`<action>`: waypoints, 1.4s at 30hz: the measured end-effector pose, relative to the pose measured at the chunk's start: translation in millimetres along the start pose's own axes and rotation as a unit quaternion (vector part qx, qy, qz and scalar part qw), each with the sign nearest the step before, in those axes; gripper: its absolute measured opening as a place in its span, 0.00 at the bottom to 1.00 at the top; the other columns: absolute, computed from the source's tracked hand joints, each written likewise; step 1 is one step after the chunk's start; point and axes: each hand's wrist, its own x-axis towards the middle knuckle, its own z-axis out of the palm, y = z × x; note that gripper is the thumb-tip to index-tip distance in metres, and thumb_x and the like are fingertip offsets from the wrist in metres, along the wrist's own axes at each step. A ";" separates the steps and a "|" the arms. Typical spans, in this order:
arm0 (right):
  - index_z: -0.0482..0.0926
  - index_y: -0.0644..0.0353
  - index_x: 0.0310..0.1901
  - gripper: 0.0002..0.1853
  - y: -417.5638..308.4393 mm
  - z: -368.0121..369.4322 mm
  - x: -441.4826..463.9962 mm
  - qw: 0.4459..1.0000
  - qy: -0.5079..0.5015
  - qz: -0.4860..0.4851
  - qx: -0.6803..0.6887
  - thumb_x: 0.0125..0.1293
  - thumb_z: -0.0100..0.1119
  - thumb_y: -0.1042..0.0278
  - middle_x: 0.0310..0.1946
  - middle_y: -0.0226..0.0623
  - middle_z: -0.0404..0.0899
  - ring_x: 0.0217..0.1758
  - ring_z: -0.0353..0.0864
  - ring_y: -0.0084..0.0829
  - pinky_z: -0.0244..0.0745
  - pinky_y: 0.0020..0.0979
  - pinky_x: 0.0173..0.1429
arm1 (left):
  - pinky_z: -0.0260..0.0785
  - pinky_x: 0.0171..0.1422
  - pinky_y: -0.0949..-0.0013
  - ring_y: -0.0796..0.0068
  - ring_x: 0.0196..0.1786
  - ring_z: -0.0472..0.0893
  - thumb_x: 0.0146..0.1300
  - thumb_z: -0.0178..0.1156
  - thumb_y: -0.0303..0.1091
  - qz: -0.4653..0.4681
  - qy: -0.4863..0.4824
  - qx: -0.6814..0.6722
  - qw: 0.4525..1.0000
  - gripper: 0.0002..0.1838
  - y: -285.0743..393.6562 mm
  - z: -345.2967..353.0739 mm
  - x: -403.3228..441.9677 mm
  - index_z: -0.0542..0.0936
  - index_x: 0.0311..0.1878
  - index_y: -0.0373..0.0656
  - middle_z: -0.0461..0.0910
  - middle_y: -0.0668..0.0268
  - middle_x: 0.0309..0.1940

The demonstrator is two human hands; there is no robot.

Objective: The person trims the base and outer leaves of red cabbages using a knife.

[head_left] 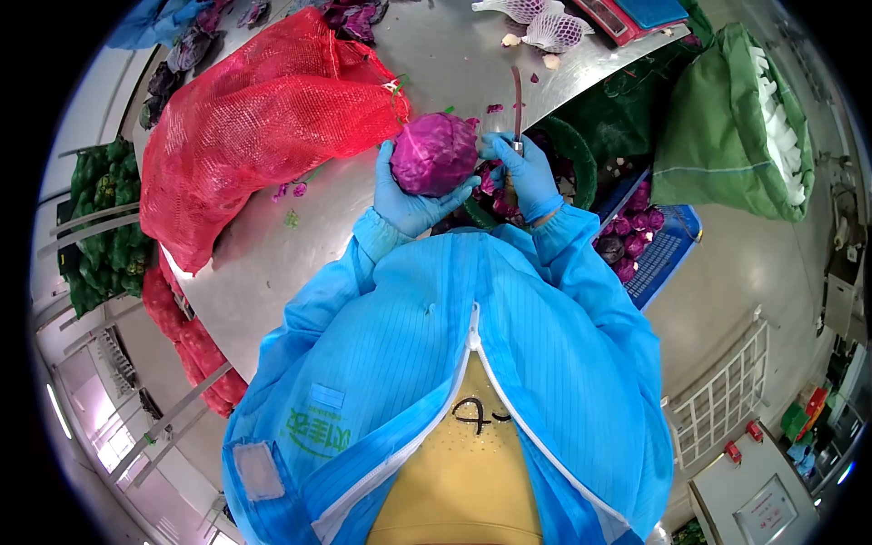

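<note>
A round red cabbage (435,154) rests in my left hand (407,202), which wears a blue glove and cups it from below and the side. My right hand (528,174), gloved too, is closed around the handle of a knife (518,104); its narrow blade points up and away from me. The knife is beside the cabbage, apart from it. Under my hands is a dark green bin (581,156) with purple leaf scraps inside, partly hidden by my right hand and sleeve. A red mesh sack (263,127) lies just left of the cabbage.
The metal table (259,313) carries leaf scraps and white foam nets (556,32). At the far right of it is a red and blue device (627,18). A blue crate (668,259) of cabbages and a green sack (731,127) stand right. Filled green mesh sacks (109,218) are left.
</note>
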 end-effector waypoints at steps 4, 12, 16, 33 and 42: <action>0.75 0.60 0.56 0.25 11.2 2.3 3.1 0.999 -0.035 0.004 0.033 0.68 0.55 0.48 0.41 0.35 0.82 0.28 0.75 0.21 0.70 0.22 0.30 | 0.61 0.70 0.47 0.52 0.68 0.64 0.55 0.59 0.62 0.073 -0.022 0.115 0.990 0.44 -1.6 -3.8 2.6 0.58 0.70 0.49 0.61 0.56 0.67; 0.63 0.55 0.67 0.34 13.2 8.9 -16.0 0.919 -0.162 0.215 0.289 0.68 0.49 0.41 0.60 0.35 0.73 0.61 0.73 0.32 0.66 0.38 0.65 | 0.54 0.73 0.59 0.61 0.66 0.65 0.35 0.78 0.37 0.363 -0.085 0.556 0.743 0.57 0.7 -6.7 -5.6 0.57 0.70 0.45 0.65 0.63 0.63; 0.61 0.54 0.68 0.36 19.2 9.9 -13.1 0.914 -0.175 0.188 0.313 0.66 0.51 0.39 0.64 0.38 0.69 0.65 0.69 0.37 0.64 0.42 0.69 | 0.44 0.75 0.58 0.56 0.62 0.57 0.28 0.78 0.48 0.393 -0.014 0.785 0.479 0.65 8.2 -1.8 -13.4 0.53 0.73 0.46 0.61 0.58 0.63; 0.66 0.57 0.65 0.35 22.4 14.5 -14.3 0.949 -0.114 0.052 0.290 0.59 0.65 0.51 0.61 0.36 0.71 0.63 0.72 0.33 0.68 0.36 0.66 | 0.59 0.71 0.62 0.64 0.67 0.67 0.54 0.67 0.35 0.360 -0.005 0.671 0.649 0.43 5.1 -12.3 -8.9 0.56 0.72 0.39 0.62 0.55 0.67; 0.66 0.57 0.65 0.35 21.1 17.2 -18.2 0.942 -0.091 0.060 0.317 0.58 0.67 0.53 0.59 0.38 0.72 0.61 0.73 0.34 0.70 0.37 0.64 | 0.59 0.71 0.63 0.60 0.66 0.68 0.52 0.68 0.37 0.353 -0.003 0.687 0.635 0.45 14.0 -29.6 -3.3 0.57 0.71 0.38 0.64 0.50 0.65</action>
